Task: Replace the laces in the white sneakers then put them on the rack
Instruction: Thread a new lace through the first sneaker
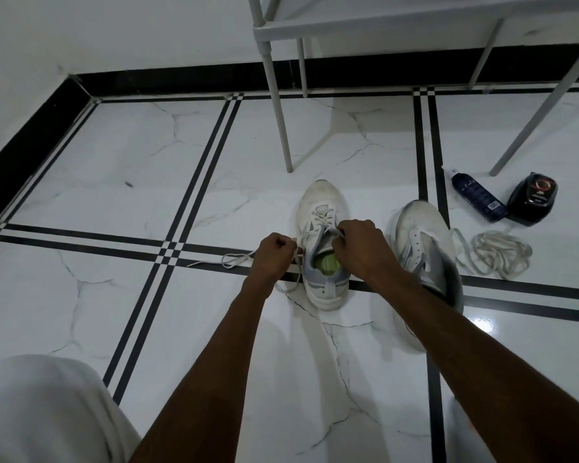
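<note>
Both hands at centre frame, over the laced sneaker (322,242). Left hand (274,252) clenched round the lace (234,259), loose end trailing left across the floor (147,162). Right hand (360,247) pinches a lace loop at the sneaker's tongue. Sneaker sits upright on the floor, toe toward top of frame, green insole visible. Second sneaker (418,248) just right of it, partly under the right forearm, no lace in the visible eyelets. Pile of loose laces (500,253) further right. Dark spray bottle (478,198) and black tin (533,198) above that. White rack (348,25) legs, upper frame.
</note>
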`<state>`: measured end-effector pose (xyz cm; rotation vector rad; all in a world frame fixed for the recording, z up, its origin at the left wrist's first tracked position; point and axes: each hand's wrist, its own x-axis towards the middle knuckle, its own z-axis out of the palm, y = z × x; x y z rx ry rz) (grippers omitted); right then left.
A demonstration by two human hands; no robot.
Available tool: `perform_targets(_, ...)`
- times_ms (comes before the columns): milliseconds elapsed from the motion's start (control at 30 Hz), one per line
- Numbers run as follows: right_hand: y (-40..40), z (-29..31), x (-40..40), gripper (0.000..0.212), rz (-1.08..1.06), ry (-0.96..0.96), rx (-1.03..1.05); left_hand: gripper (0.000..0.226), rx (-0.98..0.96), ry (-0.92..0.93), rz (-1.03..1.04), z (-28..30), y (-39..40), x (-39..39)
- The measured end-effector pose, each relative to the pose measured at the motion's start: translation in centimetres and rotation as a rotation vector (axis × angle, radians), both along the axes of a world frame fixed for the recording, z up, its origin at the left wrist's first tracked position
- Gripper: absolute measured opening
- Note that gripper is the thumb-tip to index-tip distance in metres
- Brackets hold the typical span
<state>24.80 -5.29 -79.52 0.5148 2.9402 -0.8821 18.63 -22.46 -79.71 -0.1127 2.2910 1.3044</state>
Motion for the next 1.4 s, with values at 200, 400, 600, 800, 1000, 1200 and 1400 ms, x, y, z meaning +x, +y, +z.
perform_targets(200, 0.6, 0.3, -0.7, 0.017, -0.018, -0.070, -0.079, 0.027, 0.018, 0.016, 0.020, 0.8, -0.3, -0.2)
perform_targets(400, 1.0, 2.9, -2.6, 0.036, 0.030, 0.081, -0.296, 0.040, 0.010, 0.064, -0.128, 3.9, -1.3, -2.2)
perform_targets(600, -1.5, 5.5, -6.0, 0.021, 0.368, -0.143, -0.492, 0.041, 0.010, 0.254, -0.149, 7.6, -2.0, -4.1)
perform_targets(800, 1.1, 3.4, -7.9, 0.017, -0.239, 0.090, -0.565, 0.040, 0.009, 0.214, -0.045, 7.5, -5.6, -5.0)
perform_targets(1000, -2.3, 3.4, -7.7, 0.042, 0.293, -0.031, -0.575, 0.044, -0.081, 0.250, -0.183, 6.7, -4.3, -4.0)
perform_targets(1200, -2.5, 3.5, -8.6, 0.017, 0.100, 0.043, -0.474, 0.044, -0.086, 0.257, -0.210, 6.5, -3.8, -4.2)
perform_targets(1400, -0.9, 3.1, -8.7, 0.049, 0.047, 0.071, -0.453, 0.043, -0.092, 0.286, -0.166, 5.9, -4.2, -4.4)
